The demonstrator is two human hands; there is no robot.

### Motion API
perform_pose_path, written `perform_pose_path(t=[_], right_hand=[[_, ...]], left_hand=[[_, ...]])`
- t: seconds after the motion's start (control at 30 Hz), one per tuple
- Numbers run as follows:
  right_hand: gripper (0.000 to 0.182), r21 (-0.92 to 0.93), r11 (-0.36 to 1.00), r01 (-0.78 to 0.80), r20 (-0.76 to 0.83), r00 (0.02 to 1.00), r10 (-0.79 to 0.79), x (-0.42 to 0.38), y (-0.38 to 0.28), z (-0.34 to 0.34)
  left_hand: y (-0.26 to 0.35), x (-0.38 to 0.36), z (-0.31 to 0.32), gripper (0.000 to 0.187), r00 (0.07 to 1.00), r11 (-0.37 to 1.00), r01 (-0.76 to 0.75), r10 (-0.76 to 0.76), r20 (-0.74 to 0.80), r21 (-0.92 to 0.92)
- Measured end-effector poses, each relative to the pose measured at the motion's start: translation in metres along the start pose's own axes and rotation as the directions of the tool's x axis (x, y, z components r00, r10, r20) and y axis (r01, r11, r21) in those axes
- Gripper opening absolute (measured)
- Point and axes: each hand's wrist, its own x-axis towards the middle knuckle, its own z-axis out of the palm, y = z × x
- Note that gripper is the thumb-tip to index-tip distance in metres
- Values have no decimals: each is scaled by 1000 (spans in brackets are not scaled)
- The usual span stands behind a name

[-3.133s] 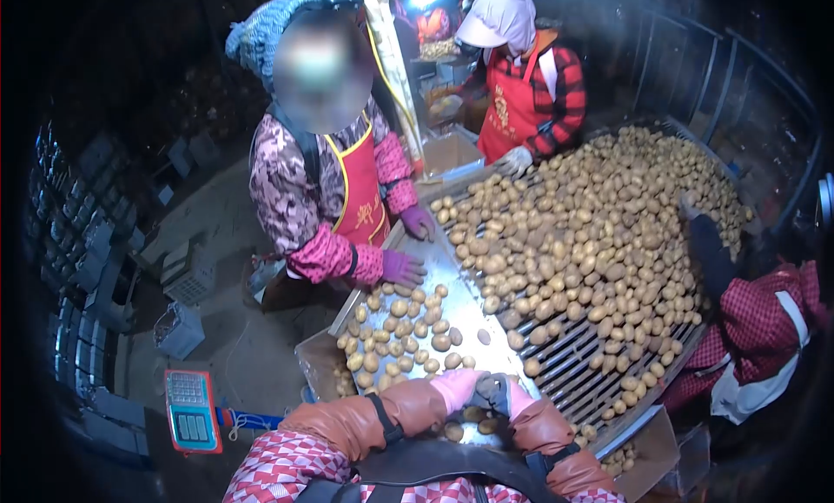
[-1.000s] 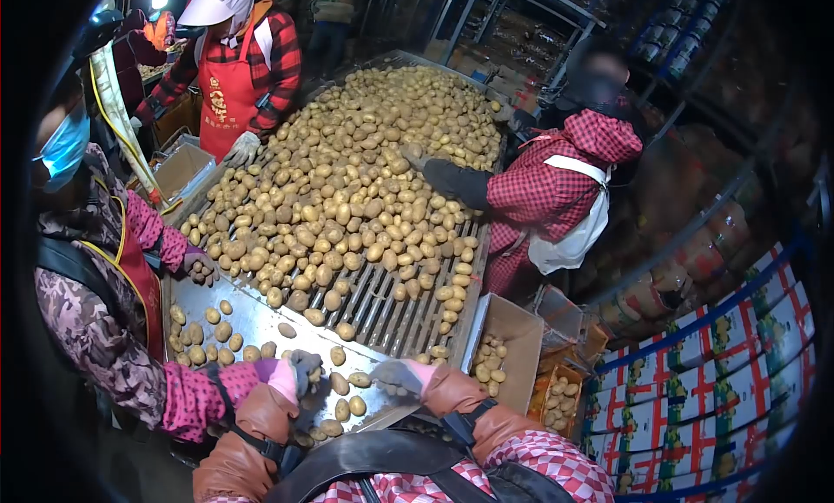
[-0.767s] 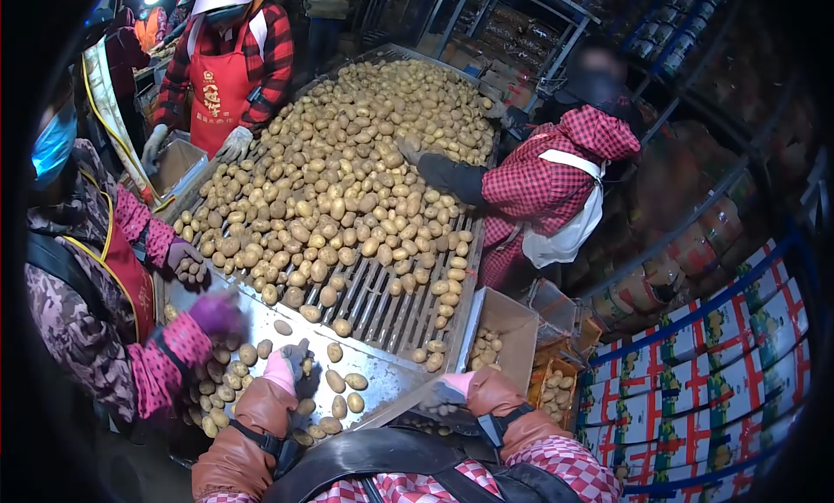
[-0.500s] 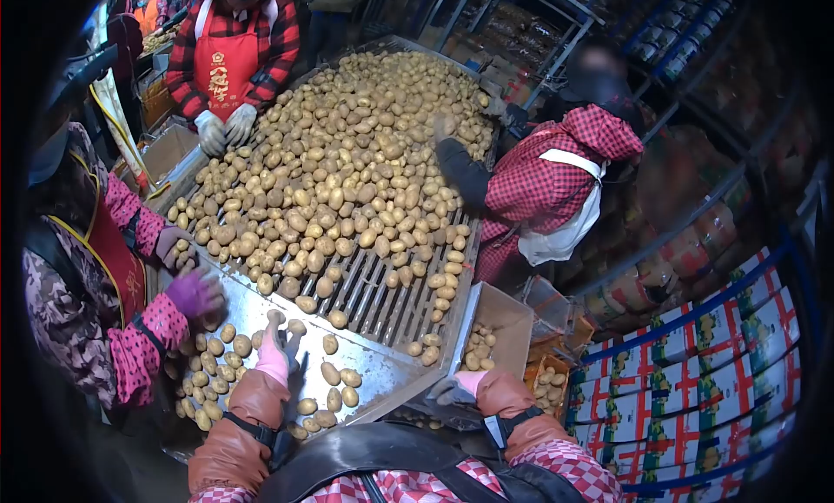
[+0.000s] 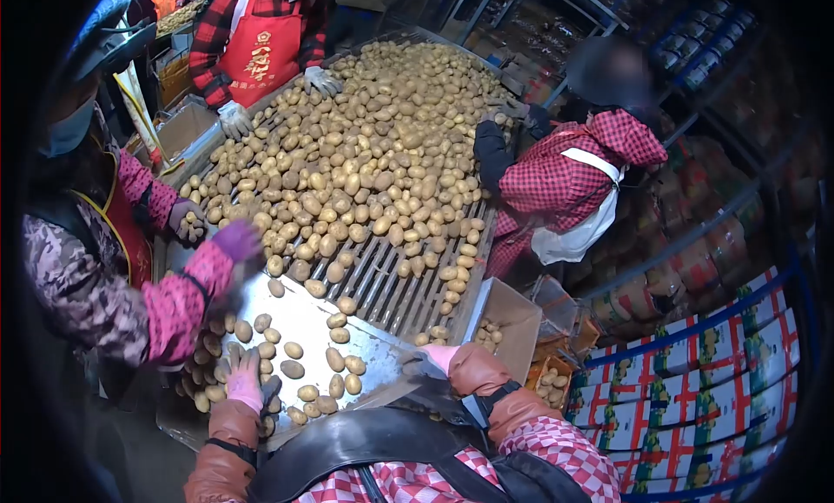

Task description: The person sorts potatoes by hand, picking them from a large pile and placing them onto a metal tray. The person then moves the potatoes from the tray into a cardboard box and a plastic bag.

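Observation:
My left hand (image 5: 245, 380), in a pink and grey glove, reaches into the potatoes (image 5: 213, 377) at the left side of the metal chute. Its fingers look stretched out over them, and no potato shows in its grip. Toward the chute's right edge is my right hand (image 5: 427, 364), with a pink cuff and dark glove; motion blur hides its fingers. Between my hands, several loose potatoes (image 5: 336, 360) lie on the shiny metal sheet (image 5: 300, 316). Beyond it, a large heap of potatoes (image 5: 373, 147) covers most of the slatted grate (image 5: 378, 281).
A co-worker's purple-gloved hand (image 5: 236, 240) is close on the left. Two more people stand at the grate's far left and right. A cardboard box (image 5: 512, 316) with potatoes and an orange crate (image 5: 552, 381) stand right. Stacked printed cartons (image 5: 686, 399) line the lower right.
My left hand has moved left and down to the potatoes at the chute's side. My right hand has shifted left. The co-worker's purple glove has moved up and right; the red-aproned person's hands have parted.

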Motion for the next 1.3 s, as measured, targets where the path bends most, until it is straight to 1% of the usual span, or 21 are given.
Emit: perform_pose_path(t=[0.27,0.3,0.33,0.4,0.5,0.53,0.6,0.63,0.67,0.7,0.73,0.8,0.83,0.87,0.93,1.0,1.07,1.1,1.17,1.27,1.3], right_hand=[[46,-276,961,10,-178,982,-61,36,32,-1],[44,-389,917,86,-152,976,-156,48,38,-1],[42,-494,855,160,-114,963,-246,62,44,2],[47,-258,939,-228,-297,943,148,50,-33,20],[60,-419,885,-203,-215,969,121,73,-58,49],[65,-461,869,-179,-131,982,133,78,-67,54],[65,-536,833,-140,-49,990,136,77,-86,52],[64,-466,875,-132,-66,991,115,80,-82,52],[63,-393,911,-122,-86,992,96,82,-80,54],[62,-419,907,-41,-44,999,25,76,-73,47],[62,-369,926,-77,-133,991,30,90,-43,50],[56,-591,788,173,-21,973,-229,115,20,45],[47,-320,941,-111,-102,991,82,74,-56,38],[47,-322,940,-112,-101,991,83,77,-49,39],[44,-417,909,3,-80,996,-40,96,-15,41],[42,-503,856,116,-45,986,-160,117,21,43],[41,-544,822,169,-24,976,-217,121,26,42],[40,-557,817,149,-37,978,-203,119,22,44],[38,-562,818,123,-56,981,-186,113,13,48],[38,-435,898,71,-62,992,-109,102,-10,47],[38,-625,746,230,36,963,-267,95,-16,45]], left_hand=[[12,-21,8,74,990,988,141,-141,-7,-66],[23,-18,7,74,988,984,143,-149,-49,-104],[36,-18,-1,77,998,997,33,-36,-43,-69],[53,-15,-12,79,974,969,-206,217,69,-133],[47,-10,-18,80,924,934,-357,351,150,12],[43,-6,-30,76,943,955,-296,290,161,13],[5,-6,-3,70,998,998,39,-36,46,-54],[-4,-8,-5,62,992,1000,4,-8,-124,-28],[-12,-8,-6,62,992,1000,7,-10,-123,-25],[-19,-6,-6,59,975,981,180,-189,-120,-78],[-25,-2,-10,55,926,929,346,-361,-109,-131],[-39,9,-20,45,908,971,230,-238,-344,-65],[-36,23,-35,37,878,900,388,-426,-219,-196],[-45,38,-32,36,781,764,569,-618,-91,-306],[-42,59,-63,46,638,429,748,-674,372,-507],[-63,64,-6,50,757,756,654,-653,28,-14],[5,44,-38,68,839,832,543,-536,91,-110],[6,28,-16,70,921,921,390,-390,-5,-4],[30,0,-26,71,954,968,246,-250,163,44],[17,-30,-2,69,986,988,150,-147,77,-39],[11,-30,3,69,986,988,149,-145,81,-40]])
